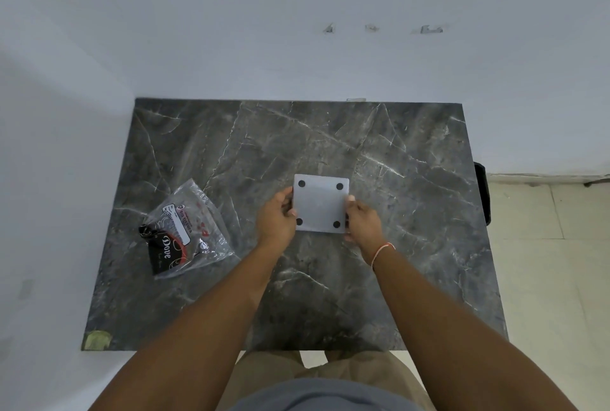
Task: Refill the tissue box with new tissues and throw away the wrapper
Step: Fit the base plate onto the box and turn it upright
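Dark marble-pattern table (379, 153) fills the middle of the view, its far edge flush to a white wall (231, 31) and its left edge running along another white wall, right edge open onto pale floor tiles (544, 262), near edge at the person's body. Most of the tabletop is bare: wide free room across the far half and the whole right side, also a clear strip along the near edge between the forearms. A dark object (482, 192) sits just off the right table edge, only partly visible, can't tell what it is. Crumpled clear plastic wrapper (188, 229) with black and red print lies flat on the left part of the table, close to the left edge, well apart from the hands. Tissue box (321, 203) sits about centre of the table, white square face up with four black dots at the corners, looks like its underside. Left hand (276, 219) grips the box's left edge, fingers curled around the side; right hand (361, 224) grips the right edge, thumb on top, a thin orange-white band on that wrist. Small patch of tape (96, 339) at the near-left table corner
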